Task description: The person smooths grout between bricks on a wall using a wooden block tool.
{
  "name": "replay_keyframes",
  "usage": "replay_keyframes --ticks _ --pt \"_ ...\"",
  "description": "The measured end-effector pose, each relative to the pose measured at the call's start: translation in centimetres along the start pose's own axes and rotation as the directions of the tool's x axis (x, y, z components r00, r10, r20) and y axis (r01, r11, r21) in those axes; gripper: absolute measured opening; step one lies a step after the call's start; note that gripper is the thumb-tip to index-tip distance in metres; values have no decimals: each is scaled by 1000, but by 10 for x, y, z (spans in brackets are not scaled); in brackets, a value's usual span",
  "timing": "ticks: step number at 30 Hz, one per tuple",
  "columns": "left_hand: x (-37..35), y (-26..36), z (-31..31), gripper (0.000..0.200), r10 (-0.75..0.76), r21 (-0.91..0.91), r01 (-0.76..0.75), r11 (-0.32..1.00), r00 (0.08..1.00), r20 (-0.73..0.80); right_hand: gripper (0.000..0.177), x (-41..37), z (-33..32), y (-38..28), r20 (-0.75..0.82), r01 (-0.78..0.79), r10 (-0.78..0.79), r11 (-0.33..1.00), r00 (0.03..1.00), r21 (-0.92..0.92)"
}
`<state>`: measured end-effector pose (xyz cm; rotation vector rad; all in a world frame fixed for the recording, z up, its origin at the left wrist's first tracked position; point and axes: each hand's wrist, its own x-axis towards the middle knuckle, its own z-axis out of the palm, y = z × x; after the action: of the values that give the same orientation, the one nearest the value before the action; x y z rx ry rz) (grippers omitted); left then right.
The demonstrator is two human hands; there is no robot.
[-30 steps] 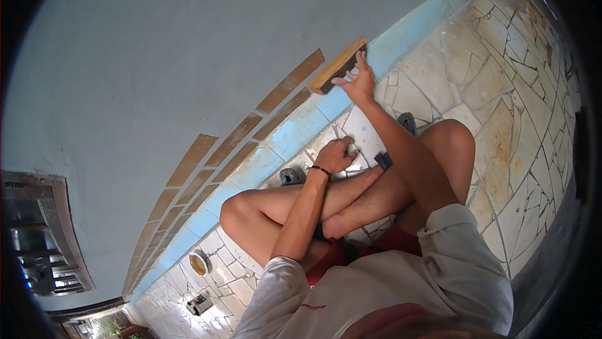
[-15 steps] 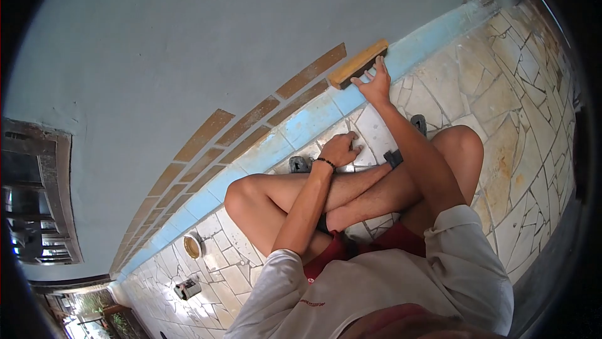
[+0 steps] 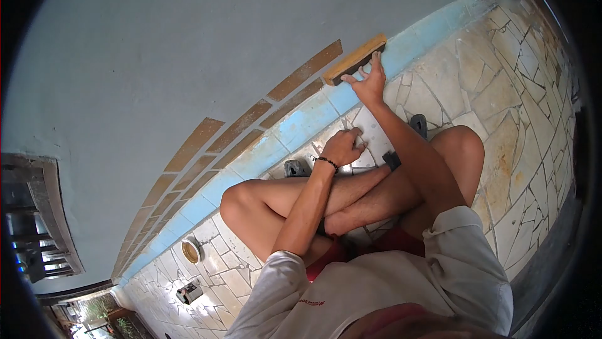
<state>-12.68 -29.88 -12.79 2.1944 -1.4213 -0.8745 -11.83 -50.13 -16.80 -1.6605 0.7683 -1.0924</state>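
Note:
A long yellow wooden block [image 3: 355, 60] with a dark face lies along the foot of the grey wall, just above the pale blue border. My right hand [image 3: 369, 83] grips it from the near side, thumb toward its left end and fingers toward its right end. Brown brick-shaped marks [image 3: 305, 70] run in rows along the wall, and the block sits at the right end of them. My left hand [image 3: 342, 148], with a dark beaded bracelet at the wrist, hangs over the floor by my shin, fingers loosely bent and apart, nothing in them.
My crossed legs rest on irregular stone paving [image 3: 433, 88]. The pale blue border [image 3: 307, 122] edges the wall. To the left on the floor stand a round container [image 3: 191, 250] with brownish contents and a small boxy object [image 3: 189, 292]. A barred window [image 3: 41, 220] is at far left.
The view has shifted slightly. The block stays at the same place on the wall, tilted a little so more of its dark face shows. My left hand has barely moved.

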Motion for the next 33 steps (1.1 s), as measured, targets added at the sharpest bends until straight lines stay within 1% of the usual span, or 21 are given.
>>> replay_keyframes --ticks 2,4,6,10,13,14,17,20,23,26,29,33 --pt "-1 -3 3 49 5 6 -5 1000 1000 -14 121 0 -1 -4 -6 13 -13 1000 1000 -11" --pt "-5 -7 5 50 3 11 -2 1000 999 -34 124 1 -5 -4 36 -3 3 1000 999 -4" --pt "-10 -9 3 50 -17 21 17 1000 1000 -17 128 2 -8 -5 70 -37 38 999 997 -5" --pt "-19 -9 0 50 -37 27 37 999 999 -19 128 -2 -14 -8 95 -44 47 998 994 -42" --pt "-19 -10 2 50 -48 20 48 999 999 -17 127 -5 -17 -7 80 7 4 990 997 -139" --pt "-18 -11 3 50 -45 28 46 999 999 -8 127 -6 -16 -5 65 13 -6 993 998 -115" --pt "-16 -7 4 49 -44 5 44 999 999 -10 128 -5 -14 5 33 77 -71 971 997 -226" --pt "-13 0 1 49 -7 -5 6 1000 1000 -16 124 -8 -10 -2 -28 141 -159 932 987 -333" --pt "-4 -7 8 48 37 -6 -37 999 999 -22 124 -7 -4 2 -65 166 -194 939 979 -302" --pt "-2 0 0 47 18 -19 -18 1000 1000 -23 127 -6 0 6 -54 95 -104 983 993 -159" --pt "3 -2 -2 47 18 -36 -18 999 1000 -21 126 -6 2 6 -56 100 -108 988 993 -121" --pt "3 -7 6 48 32 -14 -33 999 998 -55 127 -7 -3 1 -39 61 -71 976 997 -210"
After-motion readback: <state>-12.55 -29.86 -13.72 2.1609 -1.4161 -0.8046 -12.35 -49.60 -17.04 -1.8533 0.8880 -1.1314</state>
